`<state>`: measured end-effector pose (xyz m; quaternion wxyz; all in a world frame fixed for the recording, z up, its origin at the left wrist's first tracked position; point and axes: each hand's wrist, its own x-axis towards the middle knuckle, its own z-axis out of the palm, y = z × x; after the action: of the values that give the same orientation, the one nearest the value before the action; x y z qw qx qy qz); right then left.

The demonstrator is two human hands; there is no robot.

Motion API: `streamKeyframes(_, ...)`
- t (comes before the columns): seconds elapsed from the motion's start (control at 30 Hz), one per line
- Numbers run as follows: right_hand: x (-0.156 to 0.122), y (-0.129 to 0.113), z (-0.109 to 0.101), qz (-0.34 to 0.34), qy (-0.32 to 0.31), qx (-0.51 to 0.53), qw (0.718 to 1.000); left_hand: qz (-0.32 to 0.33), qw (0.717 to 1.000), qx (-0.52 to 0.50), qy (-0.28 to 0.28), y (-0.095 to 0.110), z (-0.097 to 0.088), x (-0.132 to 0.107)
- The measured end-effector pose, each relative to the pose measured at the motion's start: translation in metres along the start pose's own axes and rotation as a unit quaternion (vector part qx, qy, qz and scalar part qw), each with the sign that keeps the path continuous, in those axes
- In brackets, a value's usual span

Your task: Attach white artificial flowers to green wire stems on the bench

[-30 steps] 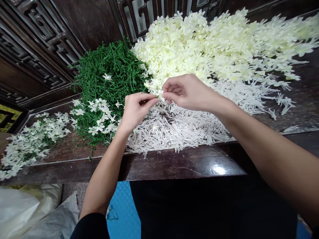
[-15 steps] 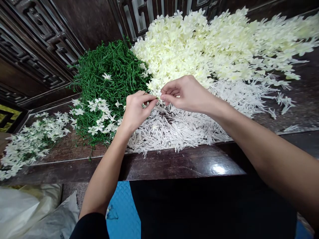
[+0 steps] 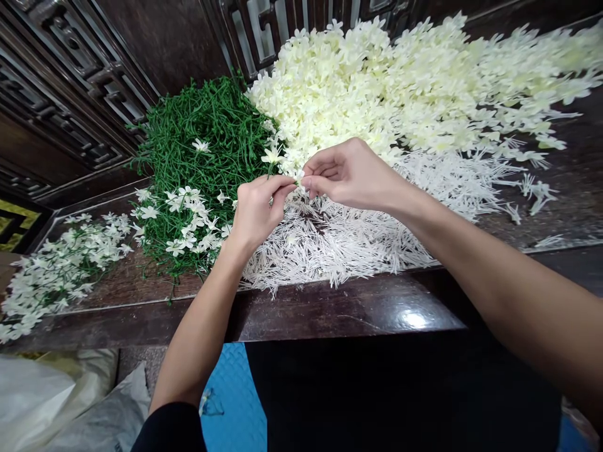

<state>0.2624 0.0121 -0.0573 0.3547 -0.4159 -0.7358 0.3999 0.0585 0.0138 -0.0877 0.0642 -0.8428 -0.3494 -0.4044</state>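
Observation:
My left hand point(image 3: 258, 206) is closed in a pinch on a thin green artificial stem, mostly hidden by the fingers. A white artificial flower point(image 3: 272, 155) rises just above this hand, apparently on the same stem. Fingertip to fingertip with it, my right hand point(image 3: 348, 174) pinches a small white flower point(image 3: 299, 176) at the stem's end. Both hands hover over the inner edge of a heap of white, thread-like flower centres point(image 3: 330, 242). Behind them lies a big pile of cream-white petals point(image 3: 348, 94). Left of the hands is a tangled pile of green stems point(image 3: 198, 125).
Several finished-looking white flowers point(image 3: 188, 220) rest on the green pile's front. More flowers on stems point(image 3: 70, 263) lie at the bench's left end. The dark wooden bench point(image 3: 330, 314) has a carved lattice back point(image 3: 108, 81). Pale sacks point(image 3: 61, 395) sit on the floor at lower left.
A white flower now stands out above my left hand. The small flower between my fingertips shows more clearly. Both hands have barely shifted.

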Motion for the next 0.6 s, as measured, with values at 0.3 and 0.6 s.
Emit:
streamKeyframes(0.3, -0.0003, 0.0032, 0.0048, -0.007, -0.005, 0.021, 1.0, 0.0, 0.999, -0.036, 0.012, 0.0018, 0.0044, 0.0001)
streamKeyframes(0.6, -0.0008, 0.0047, 0.0075, -0.032, -0.006, 0.012, 0.999, 0.015, 0.999, -0.032, 0.011, 0.0011, 0.0012, -0.0007)
